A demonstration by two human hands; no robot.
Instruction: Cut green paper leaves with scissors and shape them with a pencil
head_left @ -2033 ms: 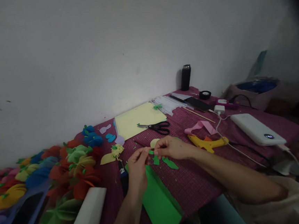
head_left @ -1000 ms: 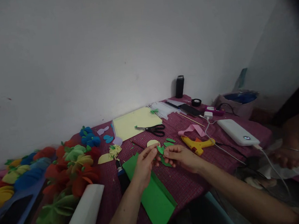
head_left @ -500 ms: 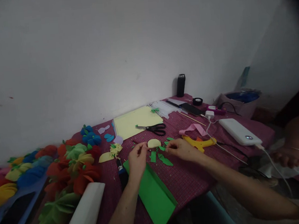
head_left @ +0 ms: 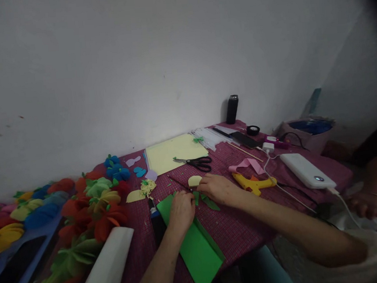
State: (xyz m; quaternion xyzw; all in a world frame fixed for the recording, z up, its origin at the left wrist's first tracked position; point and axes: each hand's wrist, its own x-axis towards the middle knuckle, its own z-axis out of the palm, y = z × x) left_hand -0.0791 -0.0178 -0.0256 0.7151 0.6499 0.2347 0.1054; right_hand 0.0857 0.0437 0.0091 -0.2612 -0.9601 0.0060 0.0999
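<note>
My left hand point(head_left: 182, 210) is closed over the top end of a folded green paper sheet point(head_left: 198, 250); whatever its curled fingers hold is hidden. My right hand point(head_left: 221, 189) reaches in from the right, its fingers drawn together beside a pale yellow half-round paper piece point(head_left: 195, 181). I cannot make out what, if anything, is pinched there. Green paper scraps point(head_left: 210, 202) lie beneath and beside the right hand. A thin dark stick point(head_left: 178, 181) points toward the gap between both hands. Black-handled scissors point(head_left: 198, 163) rest behind, partly on a pale yellow paper stack point(head_left: 172, 151).
Colourful paper flowers point(head_left: 104, 201) crowd the left, near a white roll point(head_left: 107, 267). On the right are a yellow glue gun point(head_left: 254, 183), pink ribbon point(head_left: 246, 166), a cabled white power bank point(head_left: 306, 171) and a black bottle point(head_left: 232, 109). Another person's hand point(head_left: 370, 205) is at far right.
My left hand has moved down and right over the green sheet, its fingers curling. My right hand has shifted left, covering several green scraps and part of the yellow half-round's edge.
</note>
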